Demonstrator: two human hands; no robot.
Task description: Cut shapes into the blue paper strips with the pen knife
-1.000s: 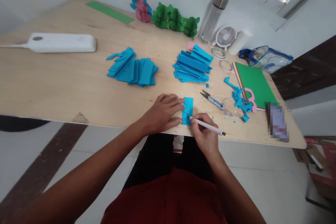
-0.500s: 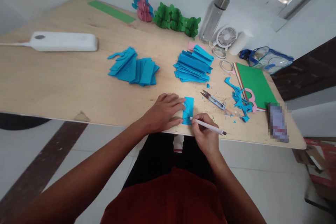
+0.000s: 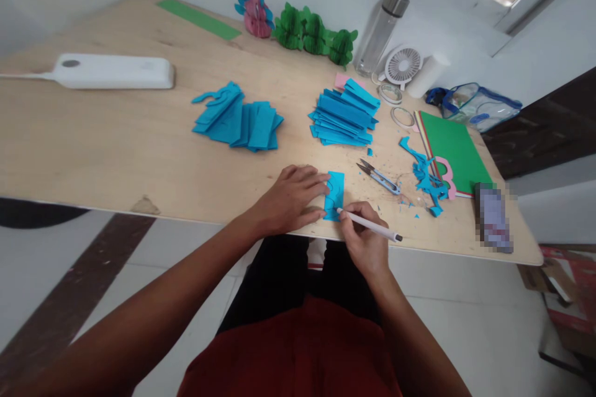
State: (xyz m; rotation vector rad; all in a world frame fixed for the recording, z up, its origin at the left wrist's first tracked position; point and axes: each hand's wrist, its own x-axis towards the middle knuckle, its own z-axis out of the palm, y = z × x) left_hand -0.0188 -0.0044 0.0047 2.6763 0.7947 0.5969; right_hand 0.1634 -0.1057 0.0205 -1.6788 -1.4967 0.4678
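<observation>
A small blue paper rectangle lies near the table's front edge, with dark curved lines drawn on it. My left hand rests flat beside it, fingers stretched out, fingertips on the paper's left edge. In my right hand is a white pen, its tip at the lower right part of the paper. Thread snips lie just right of the paper. Beyond the hands are a stack of blue paper strips and a fanned pile of blue paper pieces.
Blue paper scraps, green sheets and a phone lie to the right. Along the wall stand green paper figures, a pink one, a bottle and a small fan. A white power strip sits left.
The drawn line near the pen tip at the paper's lower part looks slightly longer. Both hands stay almost in place.
</observation>
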